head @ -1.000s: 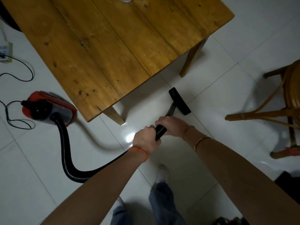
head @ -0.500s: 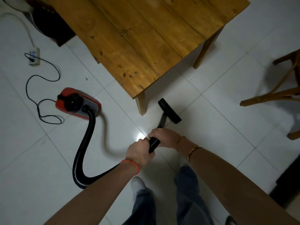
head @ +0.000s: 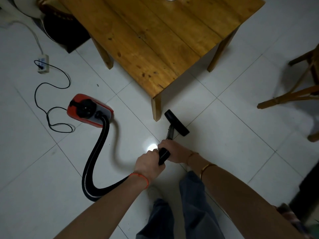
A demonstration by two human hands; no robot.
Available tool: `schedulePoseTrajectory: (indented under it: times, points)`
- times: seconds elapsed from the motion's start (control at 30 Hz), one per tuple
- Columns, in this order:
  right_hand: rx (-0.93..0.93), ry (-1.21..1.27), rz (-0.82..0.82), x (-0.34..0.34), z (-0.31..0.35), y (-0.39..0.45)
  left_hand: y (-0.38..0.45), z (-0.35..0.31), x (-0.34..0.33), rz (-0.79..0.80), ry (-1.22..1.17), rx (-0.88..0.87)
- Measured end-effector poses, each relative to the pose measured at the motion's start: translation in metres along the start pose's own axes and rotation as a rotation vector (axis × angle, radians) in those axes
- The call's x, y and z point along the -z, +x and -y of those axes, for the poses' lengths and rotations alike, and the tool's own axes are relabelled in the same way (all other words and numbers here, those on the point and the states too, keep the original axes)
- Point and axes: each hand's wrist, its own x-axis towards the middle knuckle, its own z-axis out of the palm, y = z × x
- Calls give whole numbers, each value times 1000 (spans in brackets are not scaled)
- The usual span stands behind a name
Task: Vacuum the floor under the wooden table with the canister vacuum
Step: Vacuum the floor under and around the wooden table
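The wooden table (head: pixel 155 40) fills the upper middle, its nearest leg (head: pixel 156 107) standing on white tiles. A red and grey canister vacuum (head: pixel 89 110) sits on the floor to the left of that leg. Its black ribbed hose (head: pixel 96 152) loops down and back up to my hands. My left hand (head: pixel 149 163) and my right hand (head: pixel 174 150) both grip the hose handle (head: pixel 163 155). The short wand ends in a black floor nozzle (head: pixel 177 122), which lies on the tiles just right of the near table leg, outside the table's edge.
A black power cord (head: pixel 51 104) snakes from the canister to a white power strip (head: pixel 43 63) at the left. A dark bag (head: pixel 67 30) sits by the far table leg. A wooden chair (head: pixel 296 80) stands at the right edge. My legs and feet (head: pixel 172 204) are below.
The view has pulled back and to the right of the table corner. The nozzle has come out from beside the table towards me, and more of the canister and cord shows.
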Motion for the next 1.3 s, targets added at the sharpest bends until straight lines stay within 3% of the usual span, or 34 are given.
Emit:
schedulePoseTrajectory:
  times: [0.2,0.77,1.0,1.3]
  points:
    - [-8,31,-41,44,-59,1,51,-48,17,-2,-28,-14]
    - [-114,-65,-93,251,-246,-2,242,-242,84,-52,-48,-76]
    - [-118,-30,-96,268,-252,-4,249,-254,97,-66,-21,-89]
    - [-92,-6,-74,243,-210,-5,215,-223,97,-59,21,-68]
